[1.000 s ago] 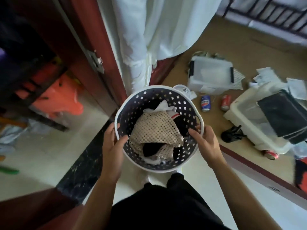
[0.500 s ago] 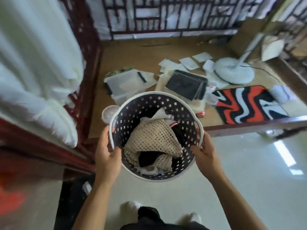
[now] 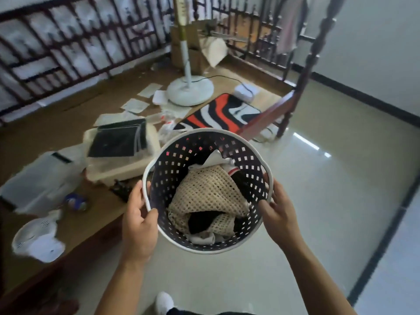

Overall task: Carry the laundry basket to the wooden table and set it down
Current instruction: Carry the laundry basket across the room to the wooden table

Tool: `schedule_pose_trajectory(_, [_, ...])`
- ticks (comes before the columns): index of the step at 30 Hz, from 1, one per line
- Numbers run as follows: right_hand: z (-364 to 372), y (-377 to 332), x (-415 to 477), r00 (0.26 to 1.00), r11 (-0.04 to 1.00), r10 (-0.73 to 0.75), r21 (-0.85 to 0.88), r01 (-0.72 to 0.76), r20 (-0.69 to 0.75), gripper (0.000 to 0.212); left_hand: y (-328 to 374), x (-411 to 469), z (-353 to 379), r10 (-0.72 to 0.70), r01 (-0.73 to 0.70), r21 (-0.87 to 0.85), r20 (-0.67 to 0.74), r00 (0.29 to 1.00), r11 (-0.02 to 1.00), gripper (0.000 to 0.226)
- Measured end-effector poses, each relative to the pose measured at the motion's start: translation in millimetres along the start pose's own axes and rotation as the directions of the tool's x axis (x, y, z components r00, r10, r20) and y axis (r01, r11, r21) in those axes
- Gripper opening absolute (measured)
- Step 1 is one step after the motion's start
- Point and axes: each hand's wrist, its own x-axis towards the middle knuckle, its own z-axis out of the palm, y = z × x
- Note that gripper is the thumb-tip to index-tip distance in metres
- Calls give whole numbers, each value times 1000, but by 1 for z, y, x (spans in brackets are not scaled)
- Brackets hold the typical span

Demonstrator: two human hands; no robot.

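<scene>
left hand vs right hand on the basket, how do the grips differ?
Left hand wraps the basket rim: thumb hooked inside over the white edge, fingers down the outer wall. Right hand sits flatter: fingertips reach over the rim onto the inner perforated wall, palm outside. The left hand grips lower on the near-left rim, the right slightly higher on the near-right. Shared: both bare, both holding the rim, carrying the basket above the floor.
</scene>
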Motion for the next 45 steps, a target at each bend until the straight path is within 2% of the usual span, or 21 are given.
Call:
schedule_pose_trajectory(7, [-105, 36, 74, 978, 994, 102, -10, -105, -180, 63, 34, 31, 149, -36, 42, -28, 182, 983, 999, 72])
schedule_pose_trajectory(12, [-155, 57, 148, 940, 981, 190, 18, -193, -284, 57, 58, 89, 261, -75, 83, -11, 321, 944, 996, 81])
schedule_pose_trajectory(16, [-208, 55, 201, 877, 969, 242, 62, -239, -414, 57, 91, 138, 356, -45, 38, 25, 471, 881, 999, 74])
schedule_pose_trajectory(21, [-283, 50, 249, 766, 961, 275, 156, -227, -581, 56, 139, 177, 483, 28, -98, 74, 641, 767, 992, 72])
schedule_pose_trajectory(24, [-332, 58, 276, 699, 958, 286, 185, -219, -655, 60, 166, 180, 558, 52, -145, 72, 705, 707, 987, 71])
schedule_pose_trajectory(28, [-403, 87, 329, 671, 955, 297, 211, -209, -679, 58, 184, 176, 661, 76, -175, 55, 742, 666, 983, 69])
schedule_pose_trajectory(36, [-549, 113, 472, 740, 956, 295, 183, -231, -605, 59, 241, 196, 826, 64, -129, 48, 669, 740, 991, 68])
schedule_pose_trajectory(42, [-611, 121, 603, 822, 970, 244, 128, -208, -514, 63, 264, 250, 919, 30, -36, 0, 568, 822, 999, 69])
schedule_pose_trajectory(45, [-633, 139, 674, 840, 970, 242, 128, -205, -485, 62, 264, 286, 976, 9, -10, 0, 543, 840, 1000, 69])
